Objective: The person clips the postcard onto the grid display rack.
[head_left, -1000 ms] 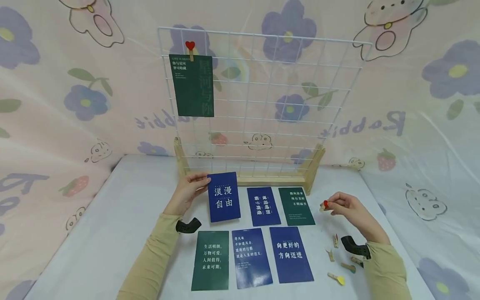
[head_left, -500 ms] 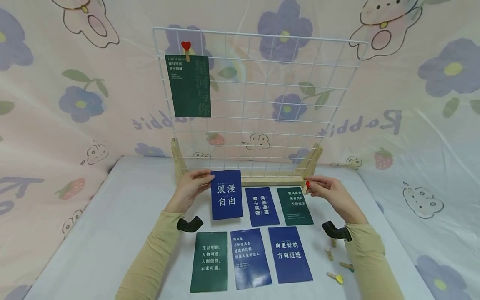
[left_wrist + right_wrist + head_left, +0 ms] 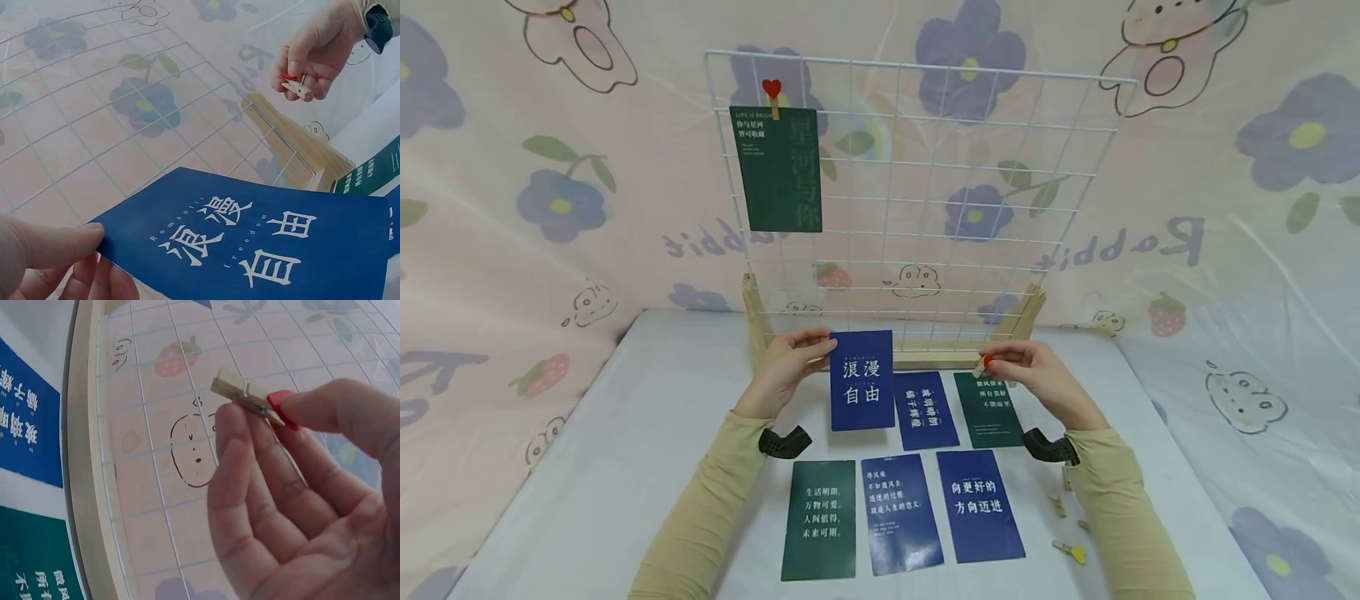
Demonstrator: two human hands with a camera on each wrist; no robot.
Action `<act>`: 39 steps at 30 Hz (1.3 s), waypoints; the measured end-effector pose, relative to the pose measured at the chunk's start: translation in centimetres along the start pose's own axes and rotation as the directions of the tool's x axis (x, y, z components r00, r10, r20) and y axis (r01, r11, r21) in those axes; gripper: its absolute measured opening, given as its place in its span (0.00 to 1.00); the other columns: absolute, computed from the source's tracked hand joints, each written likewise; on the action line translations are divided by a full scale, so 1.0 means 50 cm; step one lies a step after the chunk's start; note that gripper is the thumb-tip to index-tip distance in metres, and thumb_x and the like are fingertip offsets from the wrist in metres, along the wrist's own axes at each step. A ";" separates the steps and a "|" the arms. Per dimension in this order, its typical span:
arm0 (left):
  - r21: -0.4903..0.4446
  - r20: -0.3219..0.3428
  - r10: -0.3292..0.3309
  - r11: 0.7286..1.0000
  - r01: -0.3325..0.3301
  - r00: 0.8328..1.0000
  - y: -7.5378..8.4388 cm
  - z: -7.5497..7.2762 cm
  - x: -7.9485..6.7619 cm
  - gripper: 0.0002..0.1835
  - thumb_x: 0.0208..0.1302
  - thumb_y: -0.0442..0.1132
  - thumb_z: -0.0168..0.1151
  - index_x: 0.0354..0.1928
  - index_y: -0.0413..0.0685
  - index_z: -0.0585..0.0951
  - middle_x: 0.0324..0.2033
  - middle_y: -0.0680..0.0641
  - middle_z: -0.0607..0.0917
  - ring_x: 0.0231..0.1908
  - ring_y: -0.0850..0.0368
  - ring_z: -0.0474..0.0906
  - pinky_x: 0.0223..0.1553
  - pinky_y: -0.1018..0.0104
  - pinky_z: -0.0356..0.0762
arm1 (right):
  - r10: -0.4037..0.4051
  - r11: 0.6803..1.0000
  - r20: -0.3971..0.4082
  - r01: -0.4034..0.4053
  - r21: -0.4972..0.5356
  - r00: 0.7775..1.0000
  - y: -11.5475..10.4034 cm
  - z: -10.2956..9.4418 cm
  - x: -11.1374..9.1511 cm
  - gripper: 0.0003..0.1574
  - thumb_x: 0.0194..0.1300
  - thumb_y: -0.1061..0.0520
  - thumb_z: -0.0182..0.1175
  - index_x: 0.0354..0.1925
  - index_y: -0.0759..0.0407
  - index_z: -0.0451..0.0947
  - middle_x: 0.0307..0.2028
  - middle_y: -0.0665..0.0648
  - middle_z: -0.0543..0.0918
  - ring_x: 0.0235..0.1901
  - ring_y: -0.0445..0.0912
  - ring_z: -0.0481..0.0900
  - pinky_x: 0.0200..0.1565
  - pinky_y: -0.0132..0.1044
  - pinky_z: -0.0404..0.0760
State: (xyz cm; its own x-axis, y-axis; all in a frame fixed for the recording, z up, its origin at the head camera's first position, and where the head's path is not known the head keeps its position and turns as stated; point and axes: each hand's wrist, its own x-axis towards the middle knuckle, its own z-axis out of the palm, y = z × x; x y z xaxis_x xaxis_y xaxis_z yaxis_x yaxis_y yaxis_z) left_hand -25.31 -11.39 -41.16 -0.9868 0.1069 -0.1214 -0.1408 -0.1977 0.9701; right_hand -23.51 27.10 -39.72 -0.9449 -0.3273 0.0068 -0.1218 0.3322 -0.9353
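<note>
My left hand point(image 3: 786, 367) pinches a blue card point(image 3: 862, 408) with white lettering by its upper left corner, thumb on the printed face. The card is held up off the table, in front of the grid's wooden base. Between the thumb and fingers of my right hand point(image 3: 1037, 375) is a small wooden clothespin point(image 3: 240, 394) with a red heart point(image 3: 284, 407) on it. This hand hovers above a green card point(image 3: 988, 417) on the table. Behind both hands stands a white wire grid point(image 3: 917, 200). A green card point(image 3: 782, 175) hangs at its upper left from a red-heart clothespin point(image 3: 772, 98).
Two wooden feet point(image 3: 1026, 321) and a bar support the grid. On the white table point(image 3: 625, 467) lie a blue card point(image 3: 925, 417) behind and a front row of a green card point(image 3: 818, 521) and two blue cards point(image 3: 981, 521). Several clothespins point(image 3: 1070, 551) lie near the right forearm.
My right hand has moved left and away from me with the clothespin, nearer the held card. My left hand has raised its blue card slightly and shifted it right.
</note>
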 end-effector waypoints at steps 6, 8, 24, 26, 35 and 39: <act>-0.007 -0.003 0.014 1.000 -0.014 1.000 0.010 0.007 -0.003 0.15 0.63 0.28 0.62 0.52 0.33 0.76 0.34 0.48 0.80 0.34 0.59 0.80 0.41 0.69 0.81 | -0.030 0.999 0.008 0.030 -0.014 1.000 -0.017 0.008 0.009 0.22 0.68 0.58 0.59 0.55 0.70 0.73 0.45 0.61 0.82 0.42 0.50 0.82 0.46 0.39 0.81; 0.000 -0.005 0.017 1.000 -0.017 1.000 0.014 0.010 -0.004 0.15 0.63 0.28 0.62 0.52 0.33 0.76 0.35 0.48 0.81 0.35 0.59 0.80 0.42 0.68 0.81 | -0.038 0.999 0.006 0.038 -0.012 0.999 -0.027 0.008 0.011 0.22 0.68 0.58 0.59 0.55 0.71 0.73 0.45 0.61 0.82 0.43 0.51 0.82 0.47 0.39 0.80; 0.078 0.073 0.099 0.991 -0.105 0.992 0.083 0.028 -0.004 0.16 0.63 0.33 0.64 0.52 0.37 0.77 0.43 0.44 0.78 0.44 0.53 0.77 0.52 0.62 0.77 | -0.153 0.987 0.016 0.153 -0.051 0.988 -0.138 -0.003 0.071 0.21 0.67 0.56 0.61 0.54 0.67 0.77 0.43 0.60 0.85 0.43 0.47 0.82 0.44 0.32 0.79; 0.077 0.077 0.119 0.989 -0.125 0.990 0.093 0.033 -0.002 0.16 0.63 0.33 0.64 0.52 0.37 0.77 0.42 0.44 0.78 0.43 0.54 0.77 0.52 0.62 0.77 | -0.153 0.986 0.017 0.154 -0.067 0.988 -0.155 -0.004 0.076 0.21 0.66 0.55 0.62 0.53 0.67 0.78 0.43 0.60 0.85 0.43 0.47 0.82 0.46 0.33 0.79; 0.059 0.109 0.203 0.976 -0.210 0.973 0.139 0.054 0.005 0.12 0.63 0.33 0.64 0.48 0.39 0.79 0.44 0.46 0.80 0.43 0.55 0.77 0.51 0.63 0.77 | -0.158 0.978 0.007 0.157 -0.135 0.987 -0.214 -0.005 0.093 0.20 0.66 0.52 0.62 0.53 0.62 0.78 0.45 0.58 0.84 0.45 0.47 0.80 0.49 0.35 0.77; 0.078 0.110 0.238 0.966 -0.247 0.965 0.155 0.059 0.007 0.12 0.63 0.33 0.65 0.47 0.40 0.80 0.41 0.45 0.80 0.42 0.54 0.77 0.49 0.63 0.78 | -0.159 0.975 0.010 0.159 -0.158 0.987 -0.233 -0.008 0.099 0.21 0.67 0.52 0.61 0.53 0.63 0.78 0.46 0.57 0.83 0.46 0.47 0.80 0.50 0.37 0.77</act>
State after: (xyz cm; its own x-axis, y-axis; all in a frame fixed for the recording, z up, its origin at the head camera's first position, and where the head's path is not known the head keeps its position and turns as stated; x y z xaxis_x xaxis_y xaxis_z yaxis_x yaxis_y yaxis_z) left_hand -26.50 -9.99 -33.08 -0.9770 0.1634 0.1372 0.1145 -0.1411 0.9833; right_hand -26.90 21.96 -28.65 -0.9104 -0.3849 0.1519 -0.3167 0.4118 -0.8545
